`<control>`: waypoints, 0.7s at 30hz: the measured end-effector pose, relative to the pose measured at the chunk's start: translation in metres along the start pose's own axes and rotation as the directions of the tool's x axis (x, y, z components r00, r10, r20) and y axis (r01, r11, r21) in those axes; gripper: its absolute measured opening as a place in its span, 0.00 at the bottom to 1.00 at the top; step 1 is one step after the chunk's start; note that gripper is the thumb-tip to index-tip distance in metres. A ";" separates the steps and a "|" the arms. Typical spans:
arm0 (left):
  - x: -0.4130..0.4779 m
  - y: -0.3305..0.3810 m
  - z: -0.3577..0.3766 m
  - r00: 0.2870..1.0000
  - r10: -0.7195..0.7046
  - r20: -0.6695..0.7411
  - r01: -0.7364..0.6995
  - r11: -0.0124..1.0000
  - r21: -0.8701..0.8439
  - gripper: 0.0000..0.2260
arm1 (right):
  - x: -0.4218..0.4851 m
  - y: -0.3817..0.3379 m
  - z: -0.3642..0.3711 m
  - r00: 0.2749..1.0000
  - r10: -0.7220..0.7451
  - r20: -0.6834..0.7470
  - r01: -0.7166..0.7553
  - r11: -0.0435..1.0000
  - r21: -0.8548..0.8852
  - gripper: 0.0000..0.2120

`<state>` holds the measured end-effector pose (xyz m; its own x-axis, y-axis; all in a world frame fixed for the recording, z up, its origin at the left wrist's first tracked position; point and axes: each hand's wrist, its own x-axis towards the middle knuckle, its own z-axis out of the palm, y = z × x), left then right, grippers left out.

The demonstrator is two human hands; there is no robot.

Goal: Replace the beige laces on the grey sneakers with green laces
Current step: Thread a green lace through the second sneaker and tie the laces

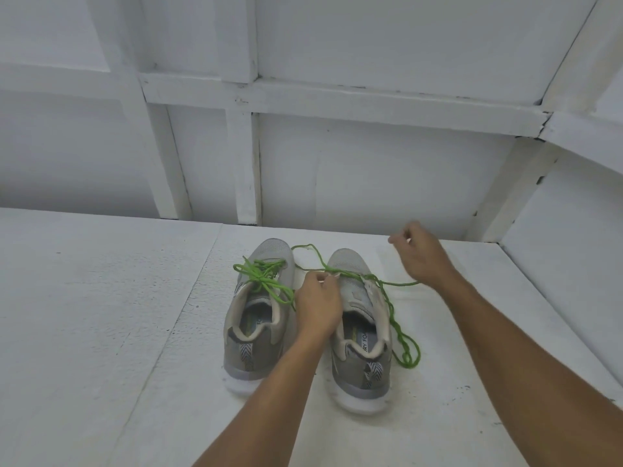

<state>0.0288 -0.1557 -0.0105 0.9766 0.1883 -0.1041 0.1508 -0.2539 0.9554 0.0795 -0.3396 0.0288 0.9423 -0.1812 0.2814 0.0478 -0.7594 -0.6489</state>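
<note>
Set side by side on the white bench [101, 298], heels close for easy reach. Done already on the left sneaker [259, 332], with a tied green lace [266, 281] in a bow. Half done on the right sneaker [354, 294], with a loose green lace [391, 311] across the top and looped down beside it. Pinching that lace near the front holes with the left hand [317, 301] fingers [326, 279], likely to keep it still. Lifted just past the toe with the right hand [421, 257], fingers [399, 239] curled close; cannot tell if holding lace, maybe pulling slack.

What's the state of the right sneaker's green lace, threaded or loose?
Loose. The green lace crosses the right sneaker only near the toe; the rest trails on the surface beside it. Left hand pinches it.
</note>
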 end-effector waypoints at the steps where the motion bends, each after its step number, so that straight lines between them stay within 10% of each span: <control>1: 0.000 0.000 0.000 1.000 -0.003 -0.002 0.003 1.000 0.002 0.08 | 0.004 -0.002 -0.008 0.999 -0.025 0.028 0.024 0.999 0.020 0.06; 6: 0.000 -0.001 0.000 1.000 0.005 -0.020 -0.005 1.000 0.003 0.09 | -0.011 0.011 0.014 0.889 -0.121 0.441 0.270 0.917 -0.294 0.05; 12: -0.001 -0.002 -0.001 1.000 -0.023 -0.009 0.023 1.000 -0.016 0.08 | -0.004 0.010 0.010 0.992 0.071 0.101 -0.082 0.991 0.109 0.08; 14: -0.002 -0.001 -0.002 1.000 -0.018 -0.011 0.018 1.000 -0.009 0.08 | 0.019 -0.005 -0.017 0.928 0.372 -0.023 -0.246 0.657 0.712 0.10; 16: -0.003 0.000 -0.001 1.000 -0.015 -0.015 0.015 1.000 0.000 0.09 | 0.025 -0.021 -0.044 0.870 0.493 -0.019 -0.099 0.212 0.972 0.09; 17: -0.003 0.000 -0.001 1.000 -0.017 -0.016 0.017 1.000 0.003 0.09 | 0.025 -0.027 -0.048 0.885 0.463 -0.045 -0.072 0.231 0.970 0.08; 19: -0.003 0.000 -0.001 1.000 -0.021 -0.015 0.021 1.000 0.009 0.09 | 0.017 -0.033 -0.038 0.965 0.235 -0.116 -0.079 0.682 0.727 0.05; 21: -0.003 -0.001 -0.001 1.000 -0.017 -0.015 0.018 1.000 0.017 0.09 | 0.001 -0.021 -0.008 0.985 -0.106 0.136 0.099 0.994 0.054 0.06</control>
<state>0.0257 -0.1550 -0.0108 0.9714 0.2069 -0.1166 0.1707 -0.2665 0.9486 0.0769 -0.3288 0.0486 0.9682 -0.0135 0.2499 0.1588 -0.7385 -0.6553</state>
